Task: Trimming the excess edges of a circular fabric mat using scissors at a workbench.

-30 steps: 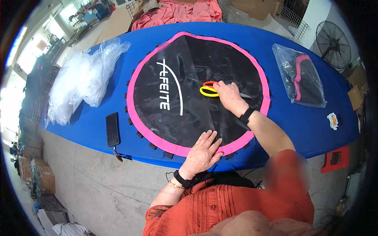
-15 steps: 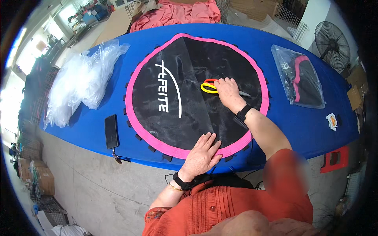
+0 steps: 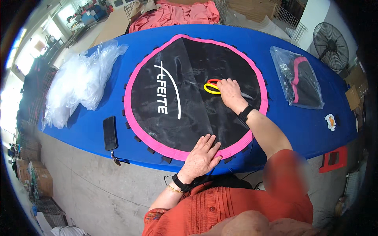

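Note:
A round black trampoline mat (image 3: 197, 102) with a pink border and short black tabs round its rim lies flat on a blue-covered table. My left hand (image 3: 201, 157) rests open on the near pink border, fingers spread onto the black cloth. On the mat's right half, my right hand (image 3: 232, 94) is closed over a pair of scissors (image 3: 211, 92) with one red and one yellow handle. The handle loops stick out left of my fingers and the blade tip shows to the right. My palm hides the middle of the scissors.
A heap of clear plastic bags (image 3: 80, 82) lies on the left, with a black phone (image 3: 110, 133) near the front edge. On the right are a bagged black-and-pink piece (image 3: 311, 80) and a crumpled wrapper (image 3: 330, 122). A fan (image 3: 330, 45) stands beyond.
My right hand has shifted slightly right across the mat, and the scissors have slid along with it. My left hand stays on the border.

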Action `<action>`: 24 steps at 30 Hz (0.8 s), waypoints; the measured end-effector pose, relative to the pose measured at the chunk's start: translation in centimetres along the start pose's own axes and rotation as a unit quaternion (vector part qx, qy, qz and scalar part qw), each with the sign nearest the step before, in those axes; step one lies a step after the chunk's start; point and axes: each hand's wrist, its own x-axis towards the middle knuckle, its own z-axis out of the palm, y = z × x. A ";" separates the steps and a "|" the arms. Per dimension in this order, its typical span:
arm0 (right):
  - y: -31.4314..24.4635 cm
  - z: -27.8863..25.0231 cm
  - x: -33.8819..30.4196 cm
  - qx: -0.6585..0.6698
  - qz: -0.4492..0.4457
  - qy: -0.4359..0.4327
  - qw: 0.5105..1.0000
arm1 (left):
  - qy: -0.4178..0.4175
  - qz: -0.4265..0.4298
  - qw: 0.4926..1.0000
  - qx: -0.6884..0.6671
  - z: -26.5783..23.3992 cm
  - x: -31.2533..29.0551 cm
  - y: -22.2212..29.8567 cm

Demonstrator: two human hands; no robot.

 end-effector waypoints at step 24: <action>2.1 1.1 -2.3 -0.035 0.022 0.018 0.999 | 0.000 -0.005 1.000 0.006 0.0 0.1 0.3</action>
